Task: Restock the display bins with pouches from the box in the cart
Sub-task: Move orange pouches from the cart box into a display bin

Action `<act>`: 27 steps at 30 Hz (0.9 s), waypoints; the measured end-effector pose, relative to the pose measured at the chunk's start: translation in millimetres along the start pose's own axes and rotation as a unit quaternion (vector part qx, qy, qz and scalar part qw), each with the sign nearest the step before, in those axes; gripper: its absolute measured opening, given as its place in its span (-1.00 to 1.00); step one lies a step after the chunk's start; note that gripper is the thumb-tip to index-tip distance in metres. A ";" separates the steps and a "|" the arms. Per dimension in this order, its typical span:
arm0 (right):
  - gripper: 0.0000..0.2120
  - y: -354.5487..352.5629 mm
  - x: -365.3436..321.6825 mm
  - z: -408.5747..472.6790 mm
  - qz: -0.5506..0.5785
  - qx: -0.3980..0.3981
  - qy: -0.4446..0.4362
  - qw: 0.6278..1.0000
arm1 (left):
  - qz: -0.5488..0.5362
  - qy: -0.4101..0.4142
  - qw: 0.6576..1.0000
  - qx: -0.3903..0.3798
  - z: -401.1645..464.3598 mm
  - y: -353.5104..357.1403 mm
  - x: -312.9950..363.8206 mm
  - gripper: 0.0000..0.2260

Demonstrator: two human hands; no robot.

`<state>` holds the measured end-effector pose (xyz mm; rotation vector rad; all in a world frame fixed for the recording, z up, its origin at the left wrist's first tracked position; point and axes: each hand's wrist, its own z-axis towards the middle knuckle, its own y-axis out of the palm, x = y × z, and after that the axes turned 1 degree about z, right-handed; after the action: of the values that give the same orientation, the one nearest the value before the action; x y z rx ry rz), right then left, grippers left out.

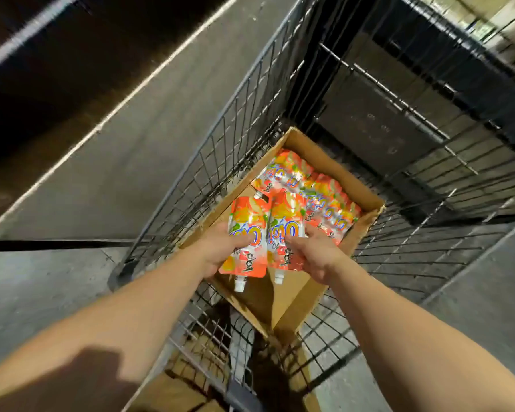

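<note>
While each hand's grip, left hand (220, 248) and right hand (315, 254), apparently clasps a pouch (247, 233), box (333, 162) walls stand close

Glossy orange plastic pouches (309, 191) lie in a matt brown cardboard box (324, 150); the cart (208, 162) is dark metal wire; the floor (125, 150) at nine o'clock looks rough grey concrete.

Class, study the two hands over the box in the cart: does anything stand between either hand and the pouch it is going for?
Nothing visible does. The left hand already grips one pouch, and the right hand grips a second pouch, both above the open box. The display bins are out of view.
</note>
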<state>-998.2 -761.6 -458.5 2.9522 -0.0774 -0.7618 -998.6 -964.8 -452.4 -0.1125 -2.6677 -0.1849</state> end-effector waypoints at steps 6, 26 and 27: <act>-0.75 26.4 -1.1 -92.2 -0.036 -0.085 -0.045 0.995 | -0.075 0.042 0.996 -0.037 -92.8 -8.0 -22.5 -0.79; -0.59 326.2 241.5 -371.8 -0.414 -0.448 -0.134 0.781 | -0.480 0.244 0.762 0.361 -478.1 -98.1 -394.1 -0.70; -0.58 345.7 264.9 -389.3 -0.430 -0.466 -0.134 0.761 | -0.499 0.252 0.740 0.374 -499.5 -103.3 -421.4 -0.70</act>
<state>-586.9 -1094.9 -211.5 1.7720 1.2981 -0.8986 -414.2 -1161.7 -212.7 1.4103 -1.7859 0.4766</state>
